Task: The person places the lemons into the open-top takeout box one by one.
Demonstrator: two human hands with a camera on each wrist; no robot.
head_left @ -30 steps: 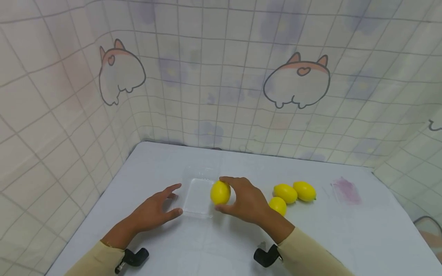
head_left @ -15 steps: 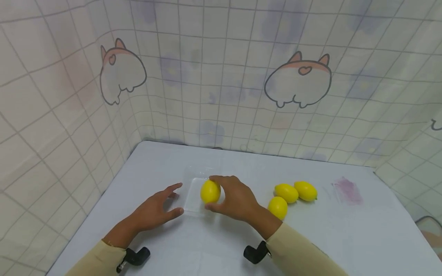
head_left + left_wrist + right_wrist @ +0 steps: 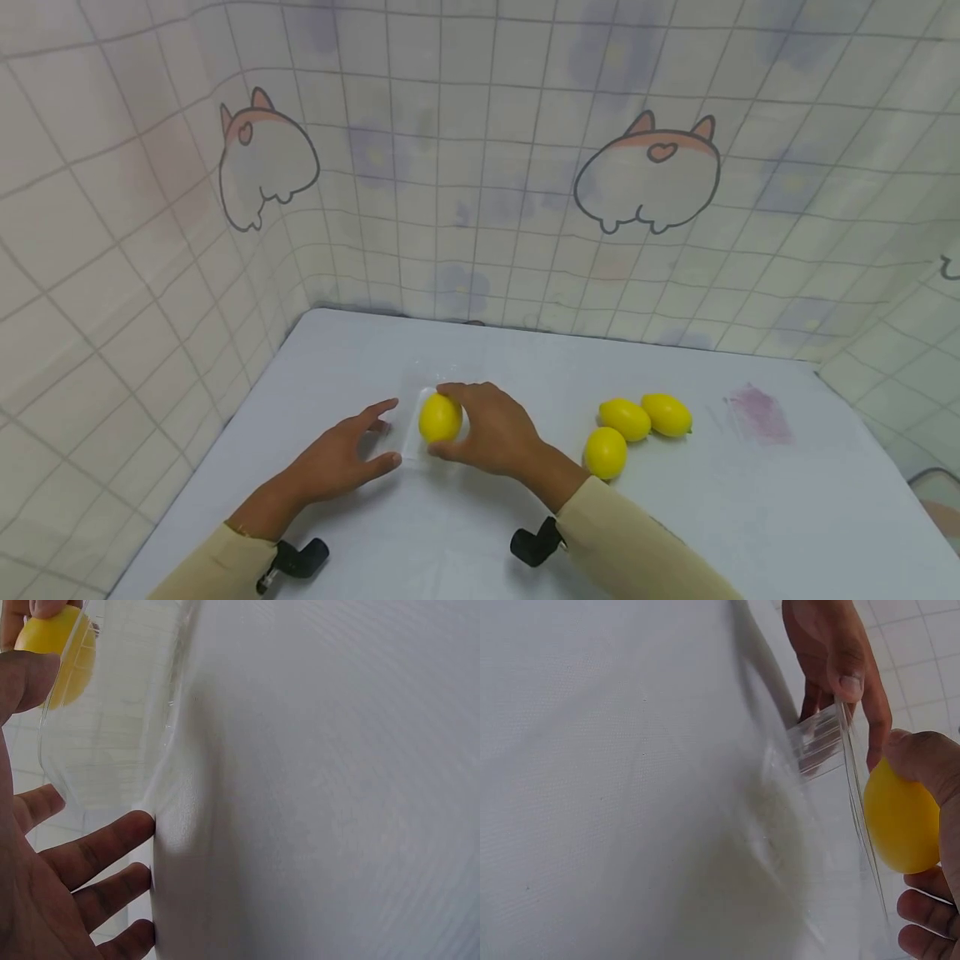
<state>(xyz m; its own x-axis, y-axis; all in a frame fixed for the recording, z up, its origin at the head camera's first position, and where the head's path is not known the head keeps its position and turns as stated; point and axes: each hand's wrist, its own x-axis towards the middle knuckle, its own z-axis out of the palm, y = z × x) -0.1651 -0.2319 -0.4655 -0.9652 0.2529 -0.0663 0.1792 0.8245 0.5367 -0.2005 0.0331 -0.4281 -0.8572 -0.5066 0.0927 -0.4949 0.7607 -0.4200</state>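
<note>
A yellow lemon [image 3: 440,418] is gripped upright between the thumb and fingers of my right hand [image 3: 491,429]. It overlaps the clear plastic container [image 3: 411,442] in the head view; in the right wrist view the lemon [image 3: 901,817] shows just beyond the container's rim [image 3: 853,787]. At the container's left side is my left hand [image 3: 333,457], thumb and fingers spread apart with no lemon between them. From the left wrist, its fingertips [image 3: 139,825] meet the white surface beside the clear container wall [image 3: 112,742].
Three more lemons sit in a cluster to the right: a back one [image 3: 667,415], a middle one [image 3: 625,419] and a front one [image 3: 604,453]. Farther right lies a flat pinkish patch [image 3: 760,414]. Patterned curtain [image 3: 510,167] surrounds the white table [image 3: 420,550].
My right hand has carried the lemon leftward, from the container's right side to over its middle. The left hand and the other lemons have stayed in place.
</note>
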